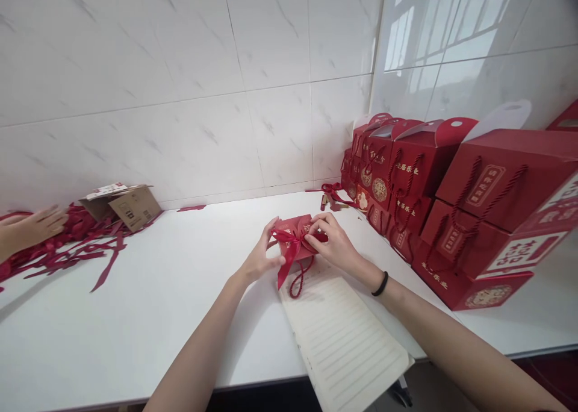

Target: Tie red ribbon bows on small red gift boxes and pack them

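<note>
A small red gift box with pale lettering stands in the middle, tied with a shiny red ribbon in a bow whose tail hangs down its near side. My left hand grips the box from the left, thumb at the front and fingers behind. At the bow's right side, my right hand is closed, pinching the ribbon between thumb and fingertips. A twisted red cord handle loops out in front of the box. Below it lies a lined notebook, which overhangs the table's front edge.
Red gift boxes with cord handles are stacked along the right. Ribbon scraps lie at the back by the stack. At left, another person's hand rests over a heap of red ribbons beside an open cardboard box. A tiled wall closes the back.
</note>
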A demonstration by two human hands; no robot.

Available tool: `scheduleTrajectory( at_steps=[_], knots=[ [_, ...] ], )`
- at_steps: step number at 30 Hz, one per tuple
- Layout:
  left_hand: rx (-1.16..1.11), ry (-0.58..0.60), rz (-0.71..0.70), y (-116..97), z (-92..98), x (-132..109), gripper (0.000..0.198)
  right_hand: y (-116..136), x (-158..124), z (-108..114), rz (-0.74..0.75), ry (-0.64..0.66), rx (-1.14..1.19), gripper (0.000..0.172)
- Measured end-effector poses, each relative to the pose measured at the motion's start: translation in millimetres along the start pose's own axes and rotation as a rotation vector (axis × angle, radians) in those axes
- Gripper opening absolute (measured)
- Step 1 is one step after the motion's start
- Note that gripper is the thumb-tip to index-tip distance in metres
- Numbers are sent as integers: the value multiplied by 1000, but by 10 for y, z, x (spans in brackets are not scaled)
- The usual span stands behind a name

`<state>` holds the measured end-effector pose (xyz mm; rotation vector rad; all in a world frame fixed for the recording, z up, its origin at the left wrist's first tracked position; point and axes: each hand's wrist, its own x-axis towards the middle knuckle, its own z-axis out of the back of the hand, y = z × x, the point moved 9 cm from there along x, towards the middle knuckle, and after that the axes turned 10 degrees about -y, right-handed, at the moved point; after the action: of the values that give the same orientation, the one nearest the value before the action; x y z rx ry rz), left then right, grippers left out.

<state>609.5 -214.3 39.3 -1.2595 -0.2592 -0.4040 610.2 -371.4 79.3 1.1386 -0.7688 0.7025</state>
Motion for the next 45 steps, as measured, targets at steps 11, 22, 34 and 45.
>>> scheduleTrajectory(
  at_steps=[11, 22, 34, 45],
  knots=[
    [8, 10, 62, -23, 29, 16, 73, -165, -19, -49, -266, 73, 176, 19],
    [-21, 18, 32, -25, 85, 31, 65, -646, -145, -53, -808, -153, 577, 45],
    [33, -19, -1, -67, 90, 19, 61, -937, -116, 351, -894, -539, 630, 24],
    [-209, -227, 279, 239, 303, 66, 62, -932, -134, 389, -956, -524, 604, 18]
  ],
)
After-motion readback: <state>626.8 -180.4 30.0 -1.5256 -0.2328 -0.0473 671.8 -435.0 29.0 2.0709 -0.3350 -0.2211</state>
